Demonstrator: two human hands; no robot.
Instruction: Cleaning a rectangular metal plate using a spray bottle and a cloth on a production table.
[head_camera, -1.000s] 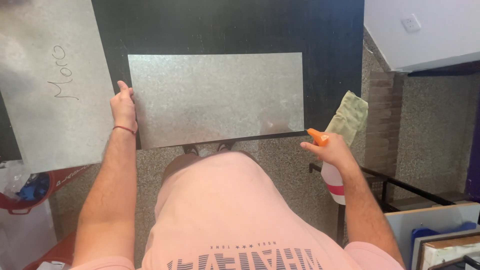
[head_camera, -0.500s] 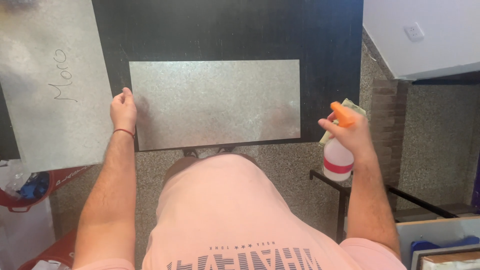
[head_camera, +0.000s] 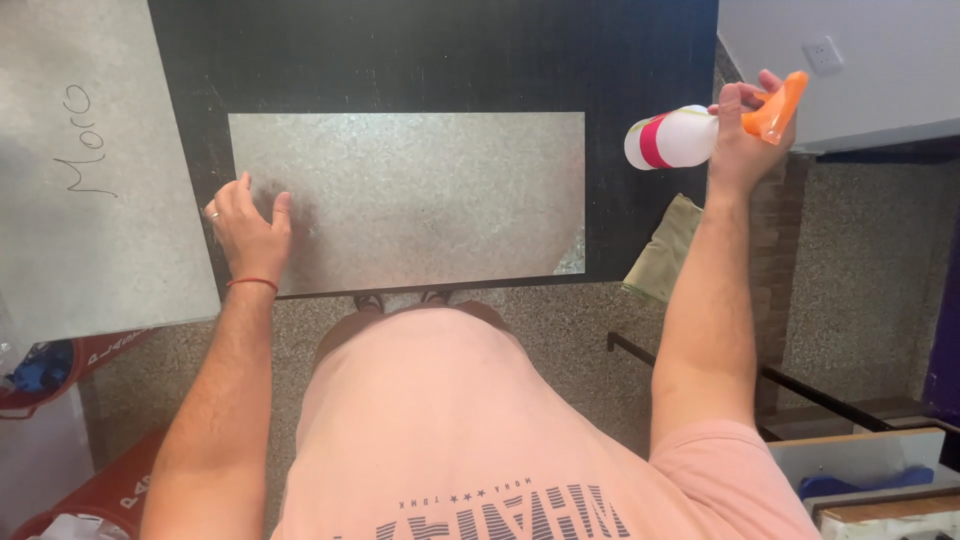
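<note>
The right hand (head_camera: 738, 140) is closed around the orange trigger head of a white spray bottle (head_camera: 672, 139), held raised just beyond the right edge of the black table (head_camera: 640, 60). The left hand (head_camera: 248, 228) lies open, fingers spread, on the left end of a speckled grey rectangular sheet (head_camera: 420, 200) lying flat on that table. A folded yellowish cloth (head_camera: 665, 250) hangs at the table's right edge, below the bottle.

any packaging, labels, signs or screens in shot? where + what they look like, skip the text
Spray bottle: in the right hand, raised over the table's right edge; white body, red label band, orange trigger.
Grey panel: far left, handwritten mark near its top.
Red container: floor, lower left, white lettering.
No screens.
</note>
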